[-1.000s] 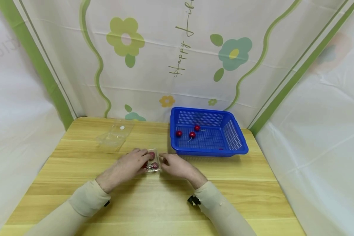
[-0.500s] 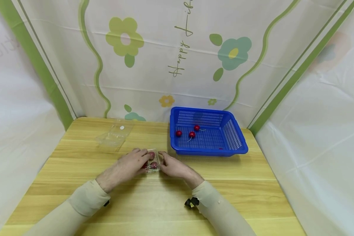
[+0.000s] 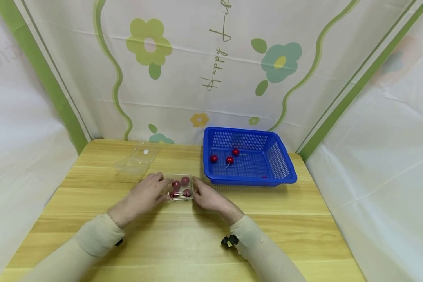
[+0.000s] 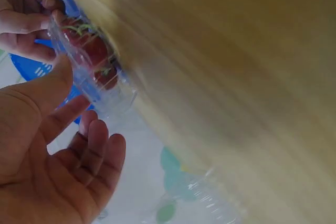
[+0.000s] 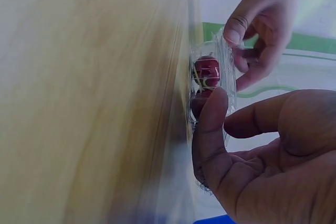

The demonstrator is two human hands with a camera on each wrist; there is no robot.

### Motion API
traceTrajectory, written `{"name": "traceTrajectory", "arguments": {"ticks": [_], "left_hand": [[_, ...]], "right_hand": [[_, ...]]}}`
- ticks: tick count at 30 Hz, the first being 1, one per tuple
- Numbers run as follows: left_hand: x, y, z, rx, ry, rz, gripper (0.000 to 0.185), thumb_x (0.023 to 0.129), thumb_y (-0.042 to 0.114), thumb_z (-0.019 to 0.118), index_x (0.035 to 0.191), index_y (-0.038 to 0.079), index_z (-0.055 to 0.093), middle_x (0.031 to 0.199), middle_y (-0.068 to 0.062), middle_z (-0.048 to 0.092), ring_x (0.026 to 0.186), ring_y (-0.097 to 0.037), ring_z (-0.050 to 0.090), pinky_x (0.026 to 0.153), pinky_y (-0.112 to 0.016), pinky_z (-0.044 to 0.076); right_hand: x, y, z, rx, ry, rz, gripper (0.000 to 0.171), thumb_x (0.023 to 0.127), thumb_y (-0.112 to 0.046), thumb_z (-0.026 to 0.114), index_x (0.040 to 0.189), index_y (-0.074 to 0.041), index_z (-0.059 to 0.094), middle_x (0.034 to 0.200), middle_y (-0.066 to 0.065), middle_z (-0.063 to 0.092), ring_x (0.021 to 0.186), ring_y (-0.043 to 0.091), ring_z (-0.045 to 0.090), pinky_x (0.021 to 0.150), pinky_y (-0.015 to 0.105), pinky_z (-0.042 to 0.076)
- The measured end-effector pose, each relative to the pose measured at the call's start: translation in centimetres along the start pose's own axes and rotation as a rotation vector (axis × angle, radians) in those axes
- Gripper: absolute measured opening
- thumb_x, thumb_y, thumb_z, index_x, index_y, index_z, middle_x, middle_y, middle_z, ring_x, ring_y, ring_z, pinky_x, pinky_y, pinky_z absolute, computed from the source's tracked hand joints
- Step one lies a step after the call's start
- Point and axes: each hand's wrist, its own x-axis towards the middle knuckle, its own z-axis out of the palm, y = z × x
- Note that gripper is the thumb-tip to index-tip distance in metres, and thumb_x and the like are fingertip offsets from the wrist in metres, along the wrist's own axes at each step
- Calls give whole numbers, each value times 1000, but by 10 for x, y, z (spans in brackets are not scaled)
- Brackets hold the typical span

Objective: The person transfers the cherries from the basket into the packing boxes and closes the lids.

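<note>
A lidded clear plastic box (image 3: 181,188) with several red cherries (image 3: 185,181) inside lies on the table between the hands. My left hand (image 3: 144,199) is at its left side, thumb and index finger at the edge and the other fingers loosely bent, as the left wrist view shows. On the opposite side my right hand (image 3: 209,197) holds the box edge between thumb and fingers. In the right wrist view the cherries (image 5: 206,71) show through the side wall, and the right thumb (image 5: 212,111) overlaps it. Green stems show among the cherries (image 4: 94,50) in the left wrist view.
A blue plastic basket (image 3: 250,181) with several cherries stands at the back right. Another clear plastic box (image 3: 135,164), its lid up, sits at the back left. A patterned curtain (image 3: 183,86) hangs behind the wooden table (image 3: 183,243).
My left hand has drawn back to the left, uncovering more of the box and its cherries. The box has shifted slightly away from me. My right hand stays at its right edge.
</note>
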Motion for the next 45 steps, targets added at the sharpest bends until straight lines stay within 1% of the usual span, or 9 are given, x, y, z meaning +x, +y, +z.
{"name": "traceTrajectory", "arguments": {"ticks": [5,11,18,25,28,32,34,40,45], "left_hand": [[-4,-9,0,-195,-150,-72,60,114,18,77,170,8,57,103,-5,79,89,-15,73,81,-44,70],[-2,-15,-3,-446,-297,-130,68,119,11,64,182,8,37,120,-12,85,106,-23,82,100,-55,71],[5,-19,0,-645,-366,-248,74,118,11,59,186,15,29,110,-15,74,81,-19,62,70,-32,56],[8,-22,6,-834,-365,-301,73,119,3,52,186,9,24,106,-14,62,79,-20,57,67,-27,52],[8,-22,8,-846,-365,-307,73,119,1,49,187,9,24,105,-15,62,78,-20,58,66,-27,53],[7,-21,7,-756,-354,-291,72,119,3,50,187,13,28,117,-21,69,75,-17,54,64,-26,51],[6,-18,6,-624,-318,-271,70,119,6,52,186,14,35,122,-23,71,76,-17,56,66,-29,54],[3,4,0,-104,-106,-133,56,110,7,70,166,5,64,119,-19,72,92,-26,69,82,-47,70],[0,27,-3,81,-17,-6,50,107,8,78,156,-2,70,141,-23,75,123,-42,77,108,-59,71]], "right_hand": [[-6,-12,-3,25,2,38,75,118,-7,56,185,3,23,115,17,74,78,17,62,67,30,53],[-8,-13,-3,5,10,39,76,117,-6,56,185,3,23,112,13,72,76,12,59,68,26,50],[-4,-9,-3,6,5,24,78,115,-4,58,185,4,23,111,15,75,80,16,67,74,31,58],[33,48,16,-99,34,-9,81,115,-17,59,186,0,23,111,3,77,87,11,71,81,30,63],[29,44,15,-96,39,-26,80,115,-13,58,186,0,23,113,8,79,90,17,73,84,35,65],[2,2,4,-64,40,3,76,115,-7,56,184,4,25,112,14,77,88,21,71,84,37,63],[-7,-14,-1,-42,31,28,75,116,-6,57,184,4,26,112,13,77,87,19,69,83,37,62],[-7,-14,-2,-71,22,22,75,114,-5,60,182,6,30,106,6,74,84,11,64,78,28,56],[-9,-15,-4,-32,18,28,75,115,-4,61,182,6,30,107,7,76,86,11,67,80,28,59]]}}
